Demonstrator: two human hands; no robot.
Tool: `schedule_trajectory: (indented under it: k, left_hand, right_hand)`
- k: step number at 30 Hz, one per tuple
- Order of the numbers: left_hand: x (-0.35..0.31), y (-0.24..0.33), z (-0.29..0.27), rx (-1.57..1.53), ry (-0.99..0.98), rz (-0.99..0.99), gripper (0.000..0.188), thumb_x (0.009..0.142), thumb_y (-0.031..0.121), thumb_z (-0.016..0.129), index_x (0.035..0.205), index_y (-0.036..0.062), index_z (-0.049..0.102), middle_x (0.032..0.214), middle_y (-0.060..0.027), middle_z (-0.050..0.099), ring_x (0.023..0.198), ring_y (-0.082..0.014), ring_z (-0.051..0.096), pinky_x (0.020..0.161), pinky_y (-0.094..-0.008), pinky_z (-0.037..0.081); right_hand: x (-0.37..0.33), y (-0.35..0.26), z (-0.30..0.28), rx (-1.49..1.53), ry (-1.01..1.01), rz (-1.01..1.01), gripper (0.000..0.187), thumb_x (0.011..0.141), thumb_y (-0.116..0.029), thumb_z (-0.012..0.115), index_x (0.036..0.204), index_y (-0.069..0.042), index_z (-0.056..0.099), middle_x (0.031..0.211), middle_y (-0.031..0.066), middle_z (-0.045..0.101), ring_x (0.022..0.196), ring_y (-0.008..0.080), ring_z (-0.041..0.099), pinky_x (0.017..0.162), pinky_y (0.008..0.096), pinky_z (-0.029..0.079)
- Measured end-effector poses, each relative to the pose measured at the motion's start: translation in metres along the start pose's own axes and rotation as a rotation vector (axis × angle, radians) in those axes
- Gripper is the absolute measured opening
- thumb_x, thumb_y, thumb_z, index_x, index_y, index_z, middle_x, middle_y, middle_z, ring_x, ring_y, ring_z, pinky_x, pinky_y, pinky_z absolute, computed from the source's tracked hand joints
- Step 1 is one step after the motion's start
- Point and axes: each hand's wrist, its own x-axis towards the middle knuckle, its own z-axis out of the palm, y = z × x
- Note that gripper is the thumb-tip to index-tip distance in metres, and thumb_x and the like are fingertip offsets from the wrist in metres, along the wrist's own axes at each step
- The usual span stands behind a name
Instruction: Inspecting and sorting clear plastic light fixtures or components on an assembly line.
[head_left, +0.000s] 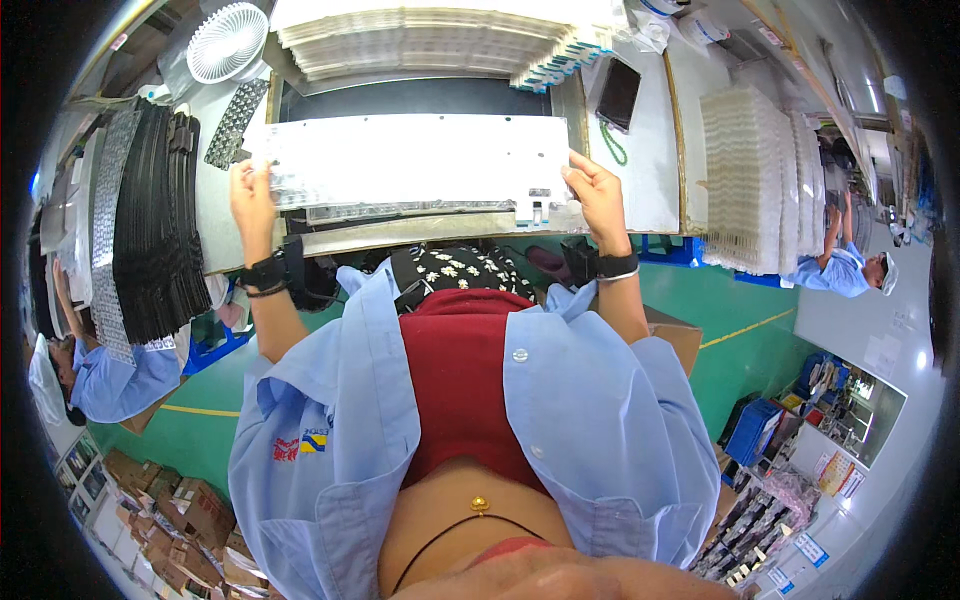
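A thin white rectangular sheet (420,160), with small dark holes along its edges and a short tab at its lower right, is stretched out in front of me above the bench. My left hand (253,200) pinches its left end between thumb and fingers. At the opposite end my right hand (600,200) grips the right edge, thumb on top. The sheet hides most of the work surface beneath it; only a strip of something patterned and silvery (400,211) shows below its near edge.
Stacked white sheets (400,50) with blue tabs stand at the back. A fan (228,43) and perforated dark strip (238,122) lie left, beside stacked black panels (155,220). Right are a phone (619,95) and another pale stack (745,170). Co-workers sit on both sides.
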Motion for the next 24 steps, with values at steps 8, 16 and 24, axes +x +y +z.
schedule_trajectory:
  k: [8, 16, 24]
  left_hand:
    - [0.009, 0.053, -0.027, -0.178, 0.062, 0.043, 0.007, 0.087, 0.012, 0.056, 0.091, 0.0063, 0.054, 0.070, 0.0049, 0.056, 0.054, 0.0006, 0.039, 0.047, -0.0148, 0.031]
    - [-0.002, 0.084, -0.026, -0.250, 0.110, -0.028, 0.010, 0.086, 0.008, 0.056, 0.095, 0.0068, 0.052, 0.071, 0.0033, 0.056, 0.055, -0.0005, 0.041, 0.048, -0.0153, 0.033]
    - [-0.015, 0.109, -0.015, -0.265, -0.061, -0.075, 0.019, 0.087, 0.010, 0.052, 0.105, 0.0048, 0.053, 0.077, 0.0019, 0.053, 0.066, -0.0042, 0.050, 0.056, -0.0192, 0.044]
  right_hand:
    - [-0.009, -0.061, 0.004, 0.079, -0.089, -0.044, 0.038, 0.083, -0.003, 0.057, 0.119, 0.005, 0.050, 0.085, 0.0029, 0.063, 0.068, 0.0028, 0.051, 0.061, 0.0166, 0.041]
    - [0.001, -0.078, -0.010, 0.061, -0.118, -0.086, 0.039, 0.083, -0.003, 0.057, 0.120, 0.005, 0.049, 0.092, 0.0080, 0.064, 0.079, 0.0066, 0.057, 0.071, 0.0197, 0.045]
    - [0.011, -0.092, -0.046, -0.009, -0.016, -0.117, 0.035, 0.085, -0.006, 0.054, 0.119, 0.001, 0.050, 0.096, 0.0075, 0.063, 0.079, 0.0073, 0.057, 0.070, 0.0194, 0.043]
